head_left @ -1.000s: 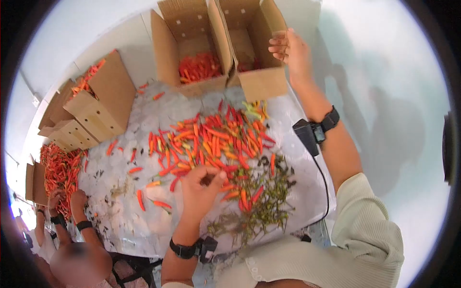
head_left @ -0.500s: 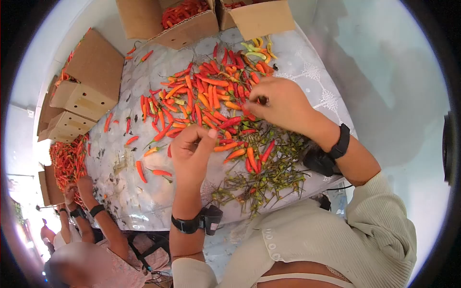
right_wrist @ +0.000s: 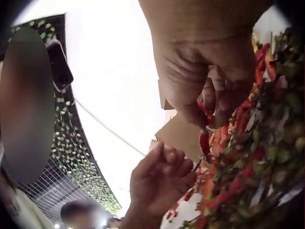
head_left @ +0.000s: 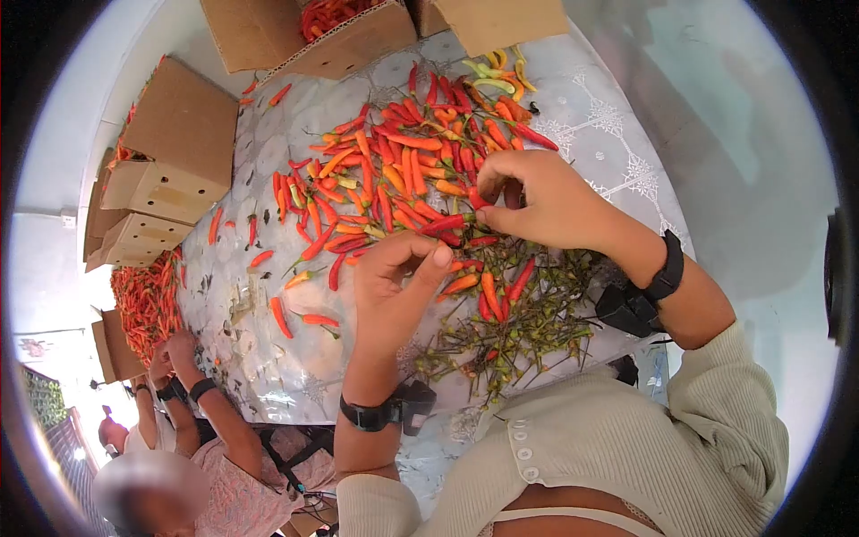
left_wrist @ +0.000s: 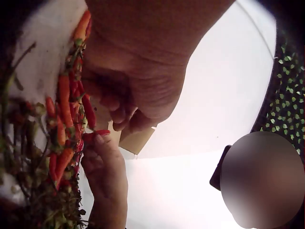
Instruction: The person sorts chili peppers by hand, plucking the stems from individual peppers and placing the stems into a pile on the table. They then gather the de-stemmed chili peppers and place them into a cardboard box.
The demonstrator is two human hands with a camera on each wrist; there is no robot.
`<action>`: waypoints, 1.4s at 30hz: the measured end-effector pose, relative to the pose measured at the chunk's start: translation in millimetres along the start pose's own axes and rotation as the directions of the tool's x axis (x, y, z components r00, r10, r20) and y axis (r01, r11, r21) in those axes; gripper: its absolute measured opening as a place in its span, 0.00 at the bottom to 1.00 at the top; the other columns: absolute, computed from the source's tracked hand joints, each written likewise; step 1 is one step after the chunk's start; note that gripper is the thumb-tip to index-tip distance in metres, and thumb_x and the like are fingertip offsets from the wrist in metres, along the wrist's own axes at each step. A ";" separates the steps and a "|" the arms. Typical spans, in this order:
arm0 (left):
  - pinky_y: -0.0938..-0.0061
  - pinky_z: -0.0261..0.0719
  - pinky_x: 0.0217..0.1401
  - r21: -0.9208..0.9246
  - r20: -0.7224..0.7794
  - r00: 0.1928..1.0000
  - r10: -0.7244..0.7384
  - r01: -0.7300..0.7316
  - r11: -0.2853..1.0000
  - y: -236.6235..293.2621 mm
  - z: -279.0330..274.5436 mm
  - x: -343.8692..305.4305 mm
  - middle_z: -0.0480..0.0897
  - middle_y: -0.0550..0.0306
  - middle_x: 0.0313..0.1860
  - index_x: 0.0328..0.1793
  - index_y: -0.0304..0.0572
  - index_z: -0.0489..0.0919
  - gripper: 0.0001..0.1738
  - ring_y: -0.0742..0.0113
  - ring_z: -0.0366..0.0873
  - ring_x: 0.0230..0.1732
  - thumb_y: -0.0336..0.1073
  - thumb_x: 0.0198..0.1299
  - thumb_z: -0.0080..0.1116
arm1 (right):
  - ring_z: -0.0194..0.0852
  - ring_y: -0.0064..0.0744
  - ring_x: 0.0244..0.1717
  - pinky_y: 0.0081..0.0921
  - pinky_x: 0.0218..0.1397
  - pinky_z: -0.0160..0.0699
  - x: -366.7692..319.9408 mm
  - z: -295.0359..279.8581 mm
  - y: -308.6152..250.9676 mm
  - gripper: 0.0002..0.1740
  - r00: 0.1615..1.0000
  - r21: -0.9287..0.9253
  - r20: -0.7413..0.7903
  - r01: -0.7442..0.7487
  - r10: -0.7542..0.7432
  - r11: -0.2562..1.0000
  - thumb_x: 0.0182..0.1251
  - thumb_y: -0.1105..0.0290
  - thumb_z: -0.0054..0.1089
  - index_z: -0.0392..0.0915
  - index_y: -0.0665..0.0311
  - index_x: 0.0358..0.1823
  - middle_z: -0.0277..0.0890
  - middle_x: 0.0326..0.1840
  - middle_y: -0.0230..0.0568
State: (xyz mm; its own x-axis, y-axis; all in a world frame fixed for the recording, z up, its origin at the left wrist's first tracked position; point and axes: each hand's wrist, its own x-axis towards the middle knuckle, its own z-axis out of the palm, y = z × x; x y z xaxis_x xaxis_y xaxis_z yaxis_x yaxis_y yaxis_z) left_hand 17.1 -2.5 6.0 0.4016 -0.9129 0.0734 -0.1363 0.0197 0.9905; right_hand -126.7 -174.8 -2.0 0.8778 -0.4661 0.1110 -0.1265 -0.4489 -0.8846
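Observation:
In the head view my right hand point(head_left: 541, 201) pinches a red chili pepper point(head_left: 452, 224) between thumb and forefinger, over the front of a loose pile of chilies point(head_left: 394, 170). The right wrist view has a red chili point(right_wrist: 204, 143) hanging just under that hand's fingertips, with a dark thin stem below it. My left hand point(head_left: 394, 282) hovers close by, its fingers loosely curled and its thumb near the forefinger; nothing shows between them. Seen from the left wrist, my left hand point(left_wrist: 133, 90) is just above the right hand's chili point(left_wrist: 100, 132). Green stems point(head_left: 510, 340) are heaped nearest my body.
Cardboard boxes stand at the back point(head_left: 349, 45) and along the left point(head_left: 183, 134), with chilies in them. A few yellow-green chilies point(head_left: 497, 80) lie at the far right of the table point(head_left: 617, 134). Another person's hands point(head_left: 179, 353) are at a second chili pile point(head_left: 148, 300).
The head view has tilted down. My right hand has come from the right-hand back box to the pile and now pinches a chili near my left hand, which stays loosely curled over the pile.

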 end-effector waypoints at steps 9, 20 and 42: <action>0.83 0.72 0.40 -0.121 -0.111 0.994 0.017 -0.030 0.992 2.5 13.7 3.6 0.77 0.64 0.36 0.44 0.35 0.76 0.12 0.80 0.73 0.35 0.34 0.61 0.63 | 0.76 0.18 0.38 0.16 0.37 0.77 -1.4 3.0 -14.7 0.13 0.968 0.613 0.149 -0.249 0.200 0.750 0.58 0.67 0.70 0.77 0.64 0.39 0.79 0.38 0.31; 0.82 0.73 0.36 -0.125 0.002 0.999 0.036 -0.035 0.991 -8.5 6.0 1.9 0.78 0.64 0.31 0.38 0.35 0.76 0.08 0.79 0.74 0.33 0.32 0.62 0.61 | 0.77 0.19 0.41 0.18 0.49 0.76 -9.1 22.0 -20.8 0.17 0.993 0.680 0.111 -0.110 0.046 0.725 0.55 0.68 0.73 0.78 0.69 0.42 0.80 0.40 0.34; 0.80 0.74 0.41 -0.224 0.152 0.988 -0.018 0.052 0.973 -8.4 -0.3 2.3 0.79 0.62 0.32 0.36 0.37 0.76 0.11 0.76 0.77 0.37 0.37 0.60 0.64 | 0.78 0.21 0.32 0.16 0.34 0.76 -4.0 23.4 -1.5 0.11 0.891 0.830 0.438 -0.453 0.121 0.326 0.65 0.63 0.63 0.76 0.64 0.38 0.78 0.33 0.33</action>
State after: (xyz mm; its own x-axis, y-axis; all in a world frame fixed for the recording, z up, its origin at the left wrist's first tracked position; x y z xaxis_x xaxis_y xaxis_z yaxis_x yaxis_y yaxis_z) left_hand 19.5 -4.7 -2.2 0.2617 -0.9644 0.0367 0.0908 0.0624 0.9939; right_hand -119.1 -154.5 -11.8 0.9690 -0.1352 -0.2067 -0.0552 0.6973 -0.7147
